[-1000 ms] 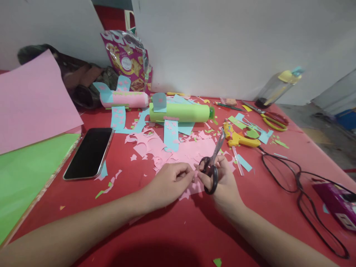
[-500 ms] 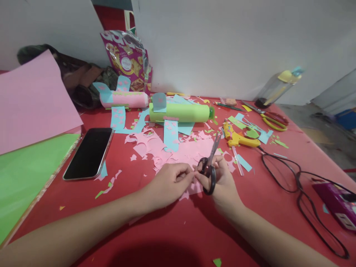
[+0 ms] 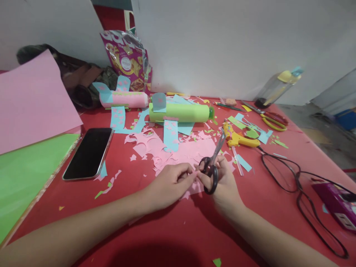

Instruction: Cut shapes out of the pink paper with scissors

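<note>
My right hand (image 3: pixel 226 185) is closed on small black-handled scissors (image 3: pixel 213 167). Their blades point up and away from me, toward the yellow glue gun. My left hand (image 3: pixel 171 185) pinches thumb against forefinger on what looks like a tiny piece of pink paper (image 3: pixel 195 173), mostly covered by the fingertips. The fingertips of both hands meet there. Just beyond lie cut pink paper scraps (image 3: pixel 191 150). Farther back rests a green paper-wrapped bottle (image 3: pixel 186 112) with blue paper fins, and to its left a pink-wrapped one (image 3: pixel 129 99) with similar fins.
On the left lie a phone (image 3: pixel 88 152), a pink sheet (image 3: pixel 36 104) and a green sheet (image 3: pixel 30 181). To the right are the glue gun (image 3: pixel 241 141), its black cord, larger scissors (image 3: pixel 274 122) and a purple box (image 3: pixel 335 204). A snack bag (image 3: pixel 126 61) stands behind.
The scissors have swung slightly to the right in my right hand, and their blades look closer together. Both hands have shifted only slightly; the fingertips still meet.
</note>
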Tool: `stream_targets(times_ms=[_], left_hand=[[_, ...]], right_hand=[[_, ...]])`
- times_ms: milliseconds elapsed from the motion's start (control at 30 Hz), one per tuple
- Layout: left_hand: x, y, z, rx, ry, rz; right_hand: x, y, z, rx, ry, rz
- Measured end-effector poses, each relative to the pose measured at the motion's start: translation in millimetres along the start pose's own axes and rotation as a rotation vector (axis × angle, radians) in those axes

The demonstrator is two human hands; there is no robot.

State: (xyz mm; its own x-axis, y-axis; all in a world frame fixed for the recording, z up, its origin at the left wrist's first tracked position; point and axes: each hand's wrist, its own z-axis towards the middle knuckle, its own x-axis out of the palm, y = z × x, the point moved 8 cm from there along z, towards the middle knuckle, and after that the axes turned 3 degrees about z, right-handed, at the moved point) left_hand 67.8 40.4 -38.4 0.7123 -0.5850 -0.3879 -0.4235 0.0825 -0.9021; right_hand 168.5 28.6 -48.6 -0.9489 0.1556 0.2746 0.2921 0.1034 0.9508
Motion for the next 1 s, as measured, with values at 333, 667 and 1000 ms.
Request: stream_targets(times_ms=[333, 667, 1000], left_hand=[[-15.3, -2, -1, 0.014, -0.099, 0.014], [-61.2, -12, -4, 0.047, -0.359, -0.025], [-53.8, -18, -9, 0.044, -0.296, 0.037]], right_hand=[[7, 2, -2, 0.037, 0.028, -0.034], [37, -14, -15, 0.197, 0.453, 0.065], [46, -16, -23, 0.23, 0.613, 0.054]])
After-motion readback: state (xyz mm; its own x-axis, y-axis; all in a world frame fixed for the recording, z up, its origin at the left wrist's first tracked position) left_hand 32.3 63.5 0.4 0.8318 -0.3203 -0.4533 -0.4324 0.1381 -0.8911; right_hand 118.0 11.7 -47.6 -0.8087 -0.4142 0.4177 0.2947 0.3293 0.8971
